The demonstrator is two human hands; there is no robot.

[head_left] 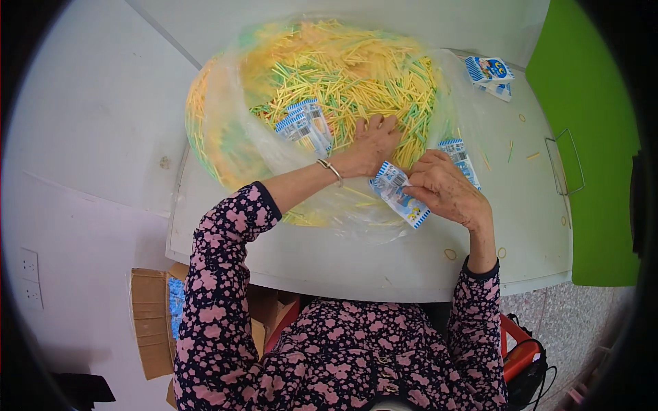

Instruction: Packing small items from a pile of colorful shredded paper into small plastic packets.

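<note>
A large clear plastic bag [229,130] lies open on the table, full of thin yellow, green and orange sticks [343,79]. My left hand [373,147] is palm down on the sticks, fingers apart and bent, their tips among them; its thumb is hidden. My right hand [449,186] is closed, pinching the edge of a small blue-and-white packet [403,198] over the bag's near side. Whether that packet has sticks inside I cannot tell. More blue-and-white packets [305,128] rest on the sticks left of my left hand. Another packet [460,159] lies just beyond my right hand.
Further packets [490,74] lie at the table's far right. Loose sticks [533,155] and rubber bands [449,254] are scattered on the white table [329,270]. A green panel [589,151] with a wire handle [569,164] borders the right. A cardboard box [152,308] stands below left.
</note>
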